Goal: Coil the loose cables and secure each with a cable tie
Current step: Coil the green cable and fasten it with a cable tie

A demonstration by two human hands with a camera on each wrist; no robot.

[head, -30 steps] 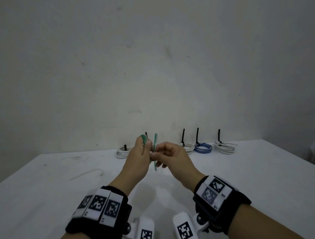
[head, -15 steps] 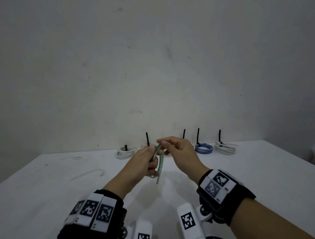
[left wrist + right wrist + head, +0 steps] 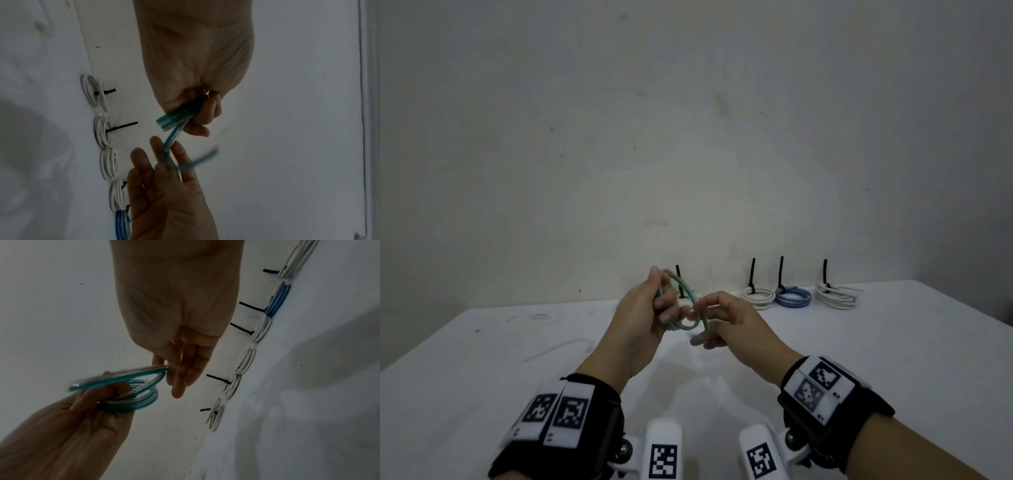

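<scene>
Left hand [image 3: 643, 318] clamped around green cable [image 3: 685, 310] loops, preventing uncoiling; right hand [image 3: 729, 320] fingers pinching loose end, guiding wrap above tabletop [image 3: 893, 342].

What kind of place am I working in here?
Probably a bare indoor workstation set up for cable tidying: a plain white table against an unadorned wall, with tied cable coils lined up along the table's back edge.
</scene>
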